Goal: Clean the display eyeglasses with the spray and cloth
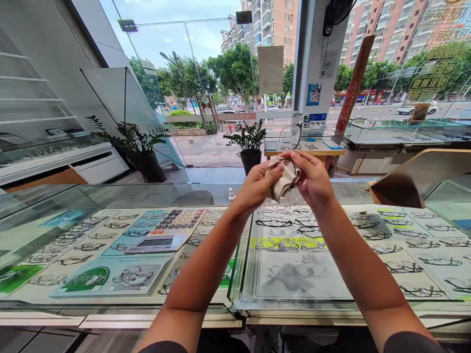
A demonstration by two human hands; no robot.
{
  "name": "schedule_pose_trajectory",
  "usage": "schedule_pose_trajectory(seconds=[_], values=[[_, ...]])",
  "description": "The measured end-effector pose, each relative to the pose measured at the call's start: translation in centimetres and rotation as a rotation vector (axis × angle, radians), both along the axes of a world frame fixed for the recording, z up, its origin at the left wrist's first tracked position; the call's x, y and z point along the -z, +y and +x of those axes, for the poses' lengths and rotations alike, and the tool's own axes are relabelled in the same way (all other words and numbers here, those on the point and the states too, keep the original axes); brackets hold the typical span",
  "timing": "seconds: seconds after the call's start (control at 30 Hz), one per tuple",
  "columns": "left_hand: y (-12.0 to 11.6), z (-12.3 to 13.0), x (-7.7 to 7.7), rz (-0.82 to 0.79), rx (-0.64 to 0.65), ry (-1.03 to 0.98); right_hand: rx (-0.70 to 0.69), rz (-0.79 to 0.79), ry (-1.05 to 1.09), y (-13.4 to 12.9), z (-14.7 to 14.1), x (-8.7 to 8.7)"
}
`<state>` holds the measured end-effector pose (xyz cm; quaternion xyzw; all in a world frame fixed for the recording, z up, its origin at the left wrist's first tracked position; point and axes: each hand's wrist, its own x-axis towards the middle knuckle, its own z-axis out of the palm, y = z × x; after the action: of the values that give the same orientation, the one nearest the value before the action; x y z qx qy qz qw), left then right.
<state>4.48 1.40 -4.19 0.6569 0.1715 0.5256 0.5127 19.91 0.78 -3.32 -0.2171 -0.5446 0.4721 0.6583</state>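
Note:
A beige cloth with zigzag edges [283, 185] is held up over the glass counter, between both hands. My left hand [259, 184] is closed on the cloth, its thumb pressing on the front. On the other side, my right hand [311, 174] pinches a pair of glasses at the cloth's upper right edge. A thin curved temple [299, 135] sticks up above the fingers. Most of the glasses is hidden by the cloth and fingers.
Rows of eyeglass frames [274, 222] lie inside the glass display counter [237, 306]. A calculator [178, 223] and a small white bottle [231, 194] are on the left part. A wooden-edged stand [397, 191] is at the right, potted plants [250, 157] beyond.

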Motion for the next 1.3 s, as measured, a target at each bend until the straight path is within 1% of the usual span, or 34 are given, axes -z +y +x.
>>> schedule_pose_trajectory(seconds=[0.03, 0.1, 0.17, 0.23, 0.3, 0.37, 0.43, 0.57, 0.67, 0.83, 0.97, 1.2, 1.23, 1.3], values=[[-0.1, -0.1, -0.1, -0.01, 0.037, 0.017, 0.007, -0.003, 0.005, 0.1, 0.1, 0.0], [-0.3, 0.2, 0.0, -0.022, 0.056, 0.007, 0.009, -0.01, 0.022, 0.3, 0.2, 0.0], [-0.5, 0.9, 0.3, -0.037, 0.01, -0.053, -0.003, -0.024, 0.055, 0.5, 0.1, 0.1], [-0.4, 1.5, 0.6, -0.064, -0.065, -0.107, -0.009, -0.034, 0.094, 0.6, -0.2, 0.2], [-0.2, 1.8, 0.8, -0.097, -0.127, -0.122, 0.002, -0.042, 0.106, 0.8, -0.5, 0.3], [0.2, 1.7, 0.8, -0.129, -0.148, -0.116, 0.012, -0.053, 0.09, 0.9, -0.5, 0.5], [0.5, 1.3, 0.6, -0.144, -0.119, -0.106, 0.004, -0.054, 0.067, 1.0, -0.4, 0.5], [0.8, 0.7, 0.4, -0.125, -0.012, -0.057, -0.004, -0.012, 0.028, 0.9, 0.0, 0.5], [0.5, 0.7, 0.4, -0.102, 0.008, -0.055, 0.005, -0.011, 0.021, 0.8, -0.2, 0.6], [-0.3, 1.3, 0.4, -0.051, -0.094, -0.096, -0.015, -0.04, 0.121, 0.8, -0.8, 0.8], [-0.3, 1.5, 0.5, -0.054, -0.182, -0.14, -0.022, -0.027, 0.113, 1.0, -1.0, 0.9], [0.6, 1.6, 1.4, 0.102, -0.329, -0.223, -0.113, -0.032, 0.092, 0.3, -2.1, 0.9], [0.7, 1.5, 1.4, 0.109, -0.337, -0.226, -0.113, -0.034, 0.085, 0.2, -2.1, 0.9], [1.0, 1.2, 1.2, 0.111, -0.302, -0.204, -0.1, -0.03, 0.084, 0.3, -1.7, 0.7]])
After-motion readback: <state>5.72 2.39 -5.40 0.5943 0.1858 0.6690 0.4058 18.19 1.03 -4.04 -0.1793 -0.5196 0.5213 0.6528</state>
